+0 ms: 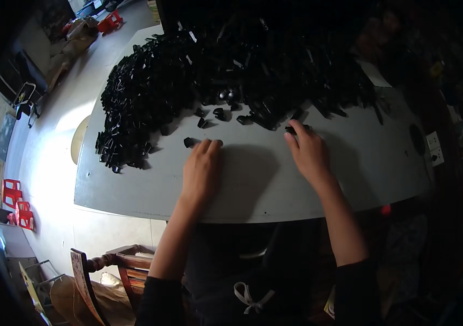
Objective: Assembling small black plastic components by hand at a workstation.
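Dark sleeves [158, 299] are lying nearest; your curled left hand [201, 169], hold unclear, is resting beside one chunky black piece [189, 142]; your right hand [310, 151] is pinching another [289, 130].

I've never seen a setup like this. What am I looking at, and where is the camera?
There's no robot here: these are a person's own bare hands. The camera is worn on their head and looks down, so left in the picture is their left. Its very wide lens bends straight edges near the rim.

On the grey table lies a big heap of small black pieces, with a few loose ones in front. The right hand seems to pinch a dark piece between thumb and finger. The left hand is beside another piece; its fingers hide whether it holds anything.
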Motion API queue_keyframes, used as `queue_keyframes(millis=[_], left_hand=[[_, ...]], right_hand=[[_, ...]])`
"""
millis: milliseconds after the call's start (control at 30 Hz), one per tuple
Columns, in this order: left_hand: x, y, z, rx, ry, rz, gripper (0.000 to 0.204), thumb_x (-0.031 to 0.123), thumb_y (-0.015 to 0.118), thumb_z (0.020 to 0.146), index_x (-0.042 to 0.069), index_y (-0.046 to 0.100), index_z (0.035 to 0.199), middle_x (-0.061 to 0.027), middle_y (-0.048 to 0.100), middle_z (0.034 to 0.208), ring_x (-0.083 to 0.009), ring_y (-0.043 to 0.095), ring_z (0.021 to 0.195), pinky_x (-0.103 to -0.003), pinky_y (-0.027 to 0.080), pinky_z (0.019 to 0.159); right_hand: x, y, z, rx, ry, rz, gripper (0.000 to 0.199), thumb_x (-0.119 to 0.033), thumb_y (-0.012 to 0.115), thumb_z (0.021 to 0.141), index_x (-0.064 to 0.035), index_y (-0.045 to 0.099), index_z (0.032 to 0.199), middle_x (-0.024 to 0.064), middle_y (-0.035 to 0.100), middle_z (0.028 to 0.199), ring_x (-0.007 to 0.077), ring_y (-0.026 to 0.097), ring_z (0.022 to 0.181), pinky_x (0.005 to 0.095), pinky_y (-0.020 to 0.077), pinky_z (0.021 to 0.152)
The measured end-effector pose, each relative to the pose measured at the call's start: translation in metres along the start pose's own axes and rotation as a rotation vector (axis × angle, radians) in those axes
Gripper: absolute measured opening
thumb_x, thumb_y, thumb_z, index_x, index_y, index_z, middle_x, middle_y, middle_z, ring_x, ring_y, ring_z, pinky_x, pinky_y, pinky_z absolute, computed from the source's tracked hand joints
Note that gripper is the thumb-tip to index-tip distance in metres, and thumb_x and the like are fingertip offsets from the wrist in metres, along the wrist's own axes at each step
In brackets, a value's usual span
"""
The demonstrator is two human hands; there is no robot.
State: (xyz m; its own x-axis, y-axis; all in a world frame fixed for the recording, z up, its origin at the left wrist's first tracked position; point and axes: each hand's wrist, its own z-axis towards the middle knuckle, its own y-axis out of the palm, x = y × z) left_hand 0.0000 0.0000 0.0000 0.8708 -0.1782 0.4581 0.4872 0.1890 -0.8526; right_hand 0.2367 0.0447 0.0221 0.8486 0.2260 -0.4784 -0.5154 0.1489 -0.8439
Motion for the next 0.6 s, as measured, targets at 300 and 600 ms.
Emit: queue_keyframes(millis=[300,600], left_hand=[[0.021,-0.016,-0.054,0.082,0.115,-0.578,0.012,-0.005,0.069,0.073,0.0,0.064,0.083,-0.0112,0.065,0.095,-0.0226,0.066,0.083,-0.031,0.054,0.072],[0.05,-0.04,-0.07,-0.007,0.121,-0.706,0.017,-0.006,0.073,0.067,0.002,0.065,0.08,-0.0108,0.067,0.096,-0.0224,0.067,0.087,-0.03,0.054,0.074]], right_hand=[[0.007,-0.012,-0.062,-0.079,-0.163,-0.01,0.015,-0.009,0.062,0.088,-0.0057,0.051,0.097,0.0091,0.058,0.072,0.0234,0.062,0.066,0.0341,0.0481,0.059],[-0.048,-0.047,-0.102,-0.196,-0.353,0.416,0.028,0.0,0.064,0.079,-0.0001,0.056,0.106,0.0139,0.063,0.086,0.0273,0.064,0.07,0.0335,0.0506,0.06]])
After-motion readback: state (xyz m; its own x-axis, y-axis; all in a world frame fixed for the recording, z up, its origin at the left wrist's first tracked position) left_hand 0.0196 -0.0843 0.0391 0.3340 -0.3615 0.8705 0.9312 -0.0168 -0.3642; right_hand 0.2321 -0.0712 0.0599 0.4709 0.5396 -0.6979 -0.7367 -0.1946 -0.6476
